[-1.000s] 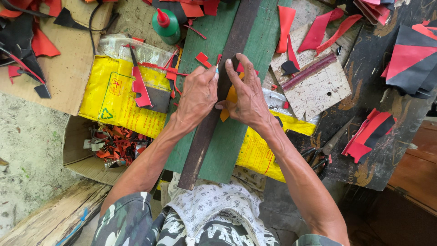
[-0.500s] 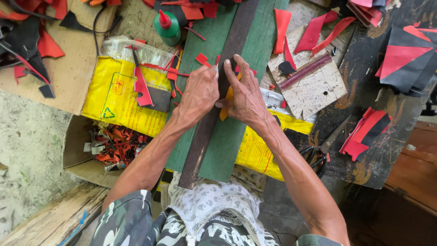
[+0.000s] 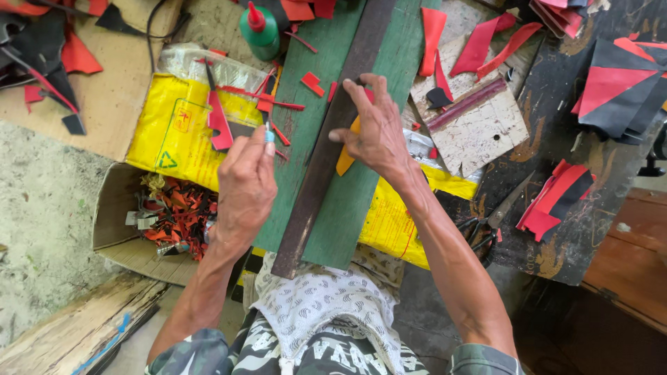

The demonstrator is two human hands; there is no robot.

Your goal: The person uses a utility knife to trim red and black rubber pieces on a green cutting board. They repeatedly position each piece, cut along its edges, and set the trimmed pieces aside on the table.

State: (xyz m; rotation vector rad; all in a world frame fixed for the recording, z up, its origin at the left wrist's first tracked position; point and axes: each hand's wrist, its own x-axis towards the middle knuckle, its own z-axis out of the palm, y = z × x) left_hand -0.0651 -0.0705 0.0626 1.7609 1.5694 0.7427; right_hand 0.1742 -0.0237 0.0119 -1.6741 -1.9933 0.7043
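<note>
Trimming work on the green board, blade lifted off to the left.

Right hand (image 3: 375, 132) presses a dark flat bar (image 3: 326, 149) on the green board (image 3: 361, 208), fingers pinning a yellow-orange piece (image 3: 345, 161) beside it. Left hand (image 3: 244, 184), left of the bar, has its grip clenched on a small blue-tipped tool (image 3: 268, 135). Judged: between cuts; next move needs the tool brought back against the bar's edge, bar held firm.
</note>
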